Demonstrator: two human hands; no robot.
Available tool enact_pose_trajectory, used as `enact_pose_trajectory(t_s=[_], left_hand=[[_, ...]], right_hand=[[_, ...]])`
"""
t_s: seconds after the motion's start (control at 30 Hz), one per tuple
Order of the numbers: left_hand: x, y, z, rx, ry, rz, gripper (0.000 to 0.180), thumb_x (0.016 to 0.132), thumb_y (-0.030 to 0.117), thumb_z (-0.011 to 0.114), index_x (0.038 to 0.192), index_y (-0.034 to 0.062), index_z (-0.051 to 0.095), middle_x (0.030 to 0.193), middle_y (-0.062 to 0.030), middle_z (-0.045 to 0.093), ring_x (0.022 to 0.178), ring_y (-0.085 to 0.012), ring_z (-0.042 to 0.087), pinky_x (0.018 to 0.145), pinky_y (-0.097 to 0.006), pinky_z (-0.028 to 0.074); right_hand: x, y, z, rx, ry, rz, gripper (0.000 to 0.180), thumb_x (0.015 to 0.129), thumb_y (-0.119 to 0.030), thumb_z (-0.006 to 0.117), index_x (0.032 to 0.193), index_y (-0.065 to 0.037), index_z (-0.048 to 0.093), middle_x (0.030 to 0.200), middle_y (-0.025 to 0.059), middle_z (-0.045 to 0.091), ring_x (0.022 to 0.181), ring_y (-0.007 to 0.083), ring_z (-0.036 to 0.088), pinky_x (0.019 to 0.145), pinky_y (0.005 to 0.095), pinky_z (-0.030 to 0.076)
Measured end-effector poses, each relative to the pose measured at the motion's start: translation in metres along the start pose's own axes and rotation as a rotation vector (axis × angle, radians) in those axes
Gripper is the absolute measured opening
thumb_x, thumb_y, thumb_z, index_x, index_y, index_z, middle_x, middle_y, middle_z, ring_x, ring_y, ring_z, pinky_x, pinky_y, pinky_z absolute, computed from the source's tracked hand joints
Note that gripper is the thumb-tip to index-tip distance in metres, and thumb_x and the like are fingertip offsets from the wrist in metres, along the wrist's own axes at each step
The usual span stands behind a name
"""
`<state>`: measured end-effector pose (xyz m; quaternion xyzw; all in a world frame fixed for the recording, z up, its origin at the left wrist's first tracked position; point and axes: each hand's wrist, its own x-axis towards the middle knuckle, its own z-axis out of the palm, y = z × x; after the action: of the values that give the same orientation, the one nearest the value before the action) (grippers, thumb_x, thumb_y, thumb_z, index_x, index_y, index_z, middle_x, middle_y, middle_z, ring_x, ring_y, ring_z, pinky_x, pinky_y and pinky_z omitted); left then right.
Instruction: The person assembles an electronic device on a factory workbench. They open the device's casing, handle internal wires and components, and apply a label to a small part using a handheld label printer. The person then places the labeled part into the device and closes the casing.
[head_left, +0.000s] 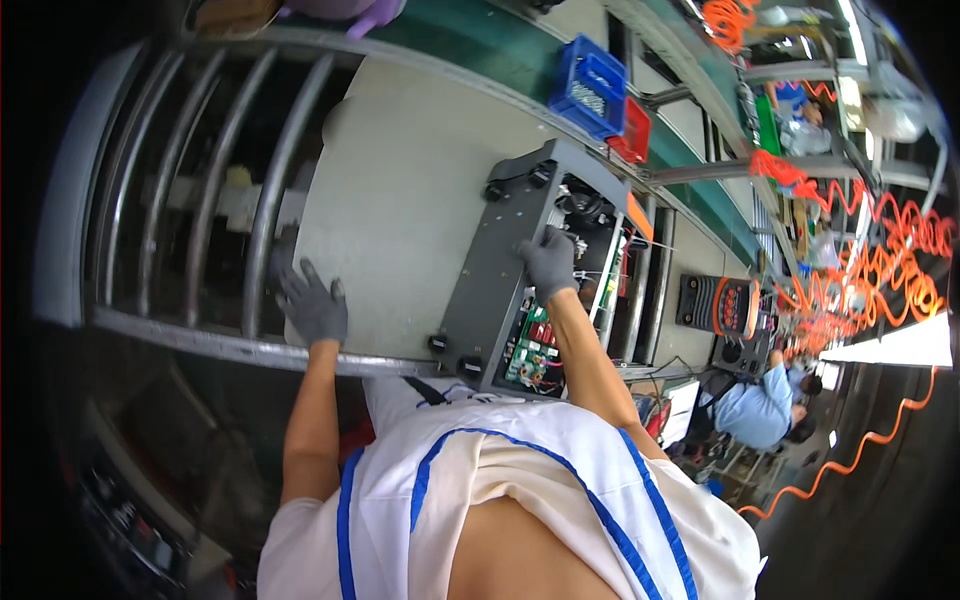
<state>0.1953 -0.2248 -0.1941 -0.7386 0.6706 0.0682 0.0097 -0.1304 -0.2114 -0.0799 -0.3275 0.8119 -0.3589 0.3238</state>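
A dark grey metal equipment housing (490, 270) lies on its side on a pale flat board (400, 190), its open side toward the right. Inside it show green circuit boards (535, 350), wires and dark round parts. Black feet (470, 366) stick out from its left face, and an orange-edged panel (640, 217) sits at its far right end. My right hand (549, 264), in a grey glove, has its fingers curled over the housing's upper edge. Grey-gloved too, my left hand (316, 306) is spread out by the board's left edge and holds nothing; whether it touches is unclear.
Metal rollers (210, 190) of a conveyor run at the left, with a rail (230, 340) along the near side. Beyond stand a blue bin (588, 88) and a red bin (632, 130). Rightward are another orange-fronted unit (720, 305), coiled orange hoses (905, 235) and a person in blue (755, 410).
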Motion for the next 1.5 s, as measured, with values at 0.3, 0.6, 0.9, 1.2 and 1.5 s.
enact_pose_trajectory(t_s=[0.3, 0.6, 0.9, 1.2, 1.5], left_hand=[[-0.03, 0.033, 0.028, -0.14, 0.028, 0.129, 0.067, 0.085, 0.041, 0.046, 0.136, 0.0009, 0.03, 0.137, -0.0248, 0.027, 0.13, -0.0378, 0.022, 0.109, -0.049, 0.012], [-0.037, 0.077, -0.086, -2.0, -0.964, 0.192, 0.065, 0.086, 0.049, 0.05, 0.133, 0.0071, 0.036, 0.129, -0.011, 0.045, 0.118, -0.0239, 0.044, 0.098, -0.034, 0.038], [-0.06, 0.135, -0.114, -1.287, -0.734, 0.359, 0.019, 0.078, 0.023, 0.056, 0.089, 0.0094, 0.049, 0.082, 0.0019, 0.048, 0.078, -0.0095, 0.046, 0.071, -0.028, 0.044], [-0.102, 0.239, -0.107, -0.947, -0.272, 0.468, 0.061, 0.075, 0.032, 0.061, 0.124, 0.0033, 0.04, 0.119, -0.0141, 0.042, 0.111, -0.0301, 0.04, 0.095, -0.039, 0.036], [-0.133, 0.28, -0.175, -1.38, -0.488, 0.473, 0.055, 0.082, 0.01, 0.052, 0.133, -0.001, 0.034, 0.125, -0.0133, 0.046, 0.109, -0.0216, 0.048, 0.095, -0.033, 0.037]], right_hand=[[-0.053, -0.083, -0.041, 0.574, -0.169, 0.046, 0.029, 0.067, 0.003, 0.058, 0.096, 0.005, 0.054, 0.082, 0.01, 0.061, 0.067, 0.0159, 0.06, 0.063, 0.0291, 0.05], [-0.077, -0.101, -0.07, 0.823, -0.374, 0.064, 0.038, 0.069, 0.003, 0.055, 0.106, 0.005, 0.05, 0.089, 0.0123, 0.06, 0.073, 0.0189, 0.062, 0.067, 0.0319, 0.053], [-0.046, -0.07, -0.122, 0.742, -0.349, -0.123, 0.04, 0.075, -0.006, 0.064, 0.114, 0.0, 0.053, 0.099, 0.0109, 0.062, 0.091, 0.0195, 0.061, 0.075, 0.0324, 0.051], [0.008, 0.007, -0.205, 0.671, -0.224, -0.261, 0.046, 0.077, -0.02, 0.059, 0.118, 0.0, 0.054, 0.112, 0.0127, 0.059, 0.101, 0.0234, 0.057, 0.088, 0.0325, 0.045], [-0.076, 0.087, -0.299, 0.018, 0.378, -0.081, 0.044, 0.071, -0.046, 0.062, 0.095, -0.01, 0.063, 0.094, 0.0146, 0.063, 0.09, 0.0277, 0.061, 0.079, 0.0369, 0.046]])
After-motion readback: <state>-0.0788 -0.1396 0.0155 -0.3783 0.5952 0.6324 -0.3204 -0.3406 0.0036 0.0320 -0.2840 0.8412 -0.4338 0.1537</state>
